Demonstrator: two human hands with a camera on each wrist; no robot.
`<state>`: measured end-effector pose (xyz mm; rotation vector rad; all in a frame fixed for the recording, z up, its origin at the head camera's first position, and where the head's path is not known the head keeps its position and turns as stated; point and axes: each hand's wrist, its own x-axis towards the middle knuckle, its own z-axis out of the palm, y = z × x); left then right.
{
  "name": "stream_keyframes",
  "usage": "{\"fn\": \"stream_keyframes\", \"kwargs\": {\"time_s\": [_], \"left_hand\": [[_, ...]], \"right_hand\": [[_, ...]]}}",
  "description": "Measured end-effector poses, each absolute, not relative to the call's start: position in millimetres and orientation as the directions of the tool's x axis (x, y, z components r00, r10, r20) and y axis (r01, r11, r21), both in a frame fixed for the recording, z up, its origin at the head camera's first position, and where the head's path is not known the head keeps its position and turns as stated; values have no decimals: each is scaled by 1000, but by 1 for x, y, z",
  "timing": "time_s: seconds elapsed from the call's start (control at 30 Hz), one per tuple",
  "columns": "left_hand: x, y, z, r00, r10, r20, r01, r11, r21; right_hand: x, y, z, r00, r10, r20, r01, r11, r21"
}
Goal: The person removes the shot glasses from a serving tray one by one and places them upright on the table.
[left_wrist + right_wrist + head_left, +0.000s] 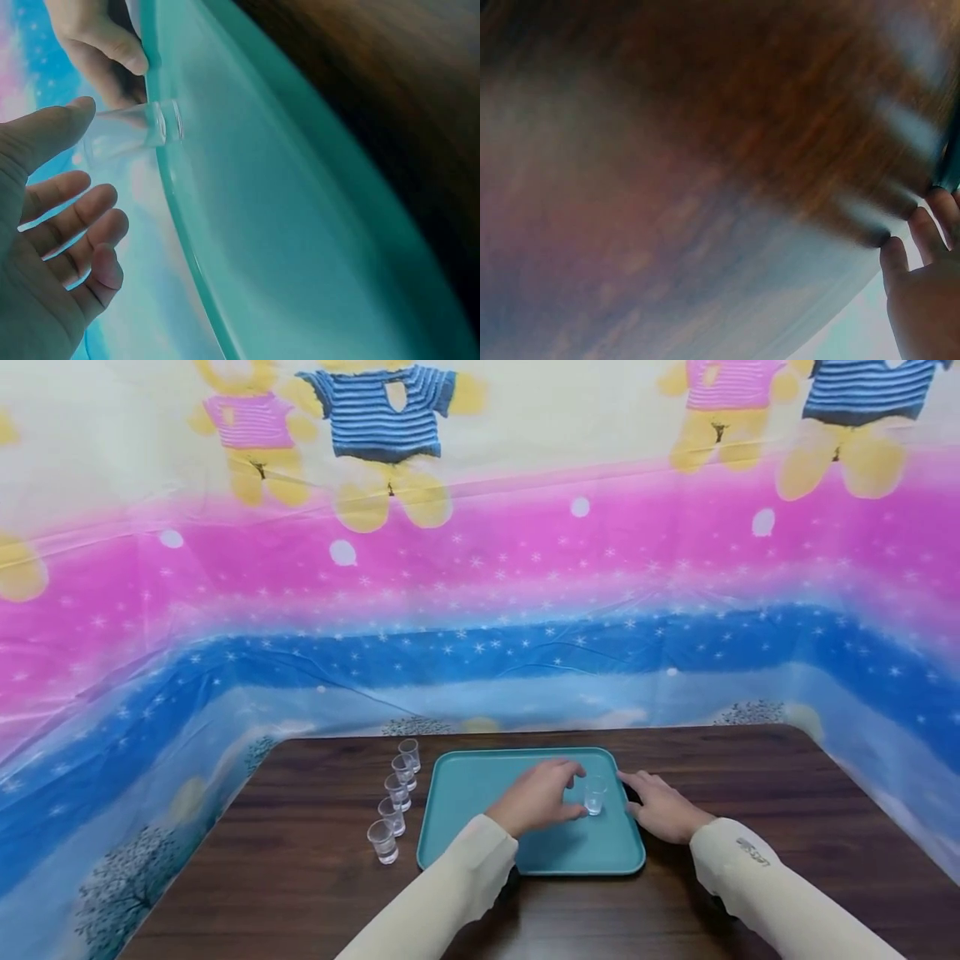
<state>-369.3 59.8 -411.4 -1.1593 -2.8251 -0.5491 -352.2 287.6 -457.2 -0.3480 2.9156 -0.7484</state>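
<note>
A small clear cup (pixel 594 795) stands upright on the right part of a teal tray (pixel 480 852). My left hand (pixel 538 795) reaches over the tray from the left, thumb and fingers parted beside the cup. In the left wrist view a gap shows between the fingers (pixel 101 214) and the cup (pixel 131 131), with the thumb close by its mouth. My right hand (pixel 663 808) rests at the tray's right edge, thumb and fingertips against the rim. The right wrist view catches its spread fingers (pixel 926 236) low over the wooden table.
Several more clear cups (pixel 383 843) stand in a row left of the tray on the dark wooden table (pixel 300 827). Behind the table hangs a printed cloth (pixel 480 568) with bears and a pink and blue pattern.
</note>
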Motion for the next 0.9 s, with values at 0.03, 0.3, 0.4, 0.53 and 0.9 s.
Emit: {"fn": "stream_keyframes", "kwargs": {"time_s": [0.03,0.3,0.4,0.53,0.9], "left_hand": [[-370,63,-412,-725,669,162,681,664,308],[-374,80,-415,-717,675,174,693,663,283],[-373,85,-414,-709,679,187,703,660,265],[-374,86,-414,-708,678,197,705,665,247],[-376,79,-411,-705,685,183,708,665,237]], "right_hand": [[-352,287,-457,-967,-248,-49,-194,853,-484],[-351,286,-454,-969,-244,-51,-187,848,-495],[-351,288,-455,-969,-244,-44,-191,848,-493],[-353,287,-455,-969,-241,-47,-187,851,-490],[-352,290,-456,-970,-237,-54,-177,842,-510]]}}
